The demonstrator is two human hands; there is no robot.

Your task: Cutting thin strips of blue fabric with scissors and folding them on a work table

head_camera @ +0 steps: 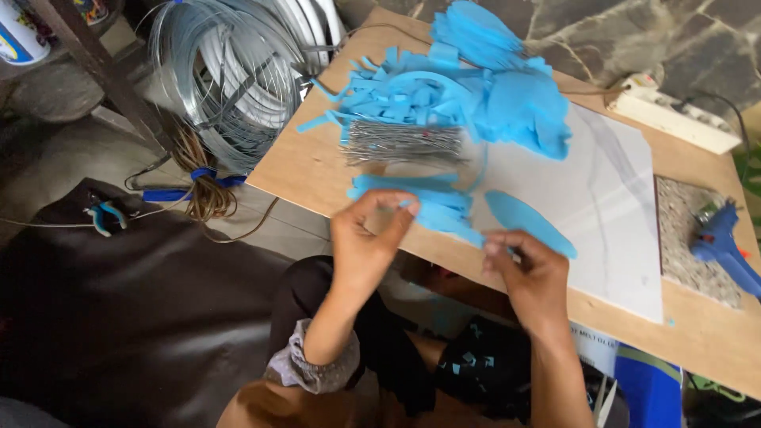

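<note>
A person seated on the floor works at a low wooden board [317, 170] laid out as a craft table, where a white sheet [610, 206] covers the middle and heaps of blue foam cut-outs [507, 87] and blue strips [388, 91] crowd the far edge. Beside the board stands a large coil of silver wire [230, 71], and on the board lies a bundle of short cut wire pieces [404, 143], just behind the stack of blue foam pieces [440, 206] being handled. The left hand [365, 246] pinches the near end of that stack between thumb and fingertips, a narrow closed grip on foam; the right hand [535, 273] presses thumb and forefinger on the base of a long blue foam leaf shape [527, 222] lying flat on the sheet, at the board's near edge. The work appears to be at the sorting or picking stage, one piece being separated from the pile; lifting it cleanly would call for a light pinch so the thin foam does not crease. At the right, a blue glue gun [721, 242] rests on a speckled stone tile [682, 230], and a white power strip [678, 115] sits at the far corner. Blue-handled pliers [103, 214] lie on the dark mat [119, 317]. Under the board's near edge a blue and white package [634, 372] with a printed label shows partly; a white container with yellow and blue markings [20, 36] stands at top left.
</note>
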